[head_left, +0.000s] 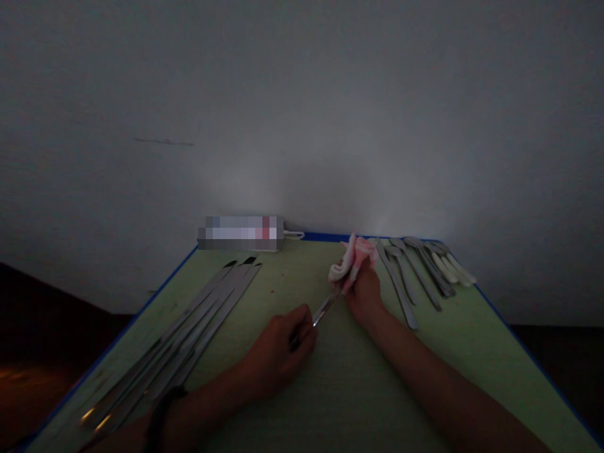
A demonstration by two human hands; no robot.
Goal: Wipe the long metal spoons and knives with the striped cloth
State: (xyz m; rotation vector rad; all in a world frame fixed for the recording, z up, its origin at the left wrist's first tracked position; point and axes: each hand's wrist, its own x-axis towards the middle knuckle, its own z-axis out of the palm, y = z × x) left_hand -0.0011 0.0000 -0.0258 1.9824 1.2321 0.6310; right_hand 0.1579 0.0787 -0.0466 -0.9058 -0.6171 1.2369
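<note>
My left hand (pixel 282 345) is closed around the near end of a shiny metal piece of cutlery (pixel 324 309). Its far end is covered by a folded pink and white cloth (pixel 349 267), so I cannot tell which kind it is. The cloth is gripped by my right hand (pixel 365 290), wrapped about that far end. Just right of this hand lies a metal knife (pixel 397 286), apart from it. Several long, slim metal utensils (pixel 202 321) lie side by side to the left, partly behind my left forearm.
Spoons (pixel 419 277) and white-handled utensils (pixel 453 270) lie at the table's right edge. At the back left is a blurred-out box-like object (pixel 240 234) with a white loop (pixel 295 235). The pale green table (pixel 302 402) has a blue edge and meets a grey wall (pixel 302 113).
</note>
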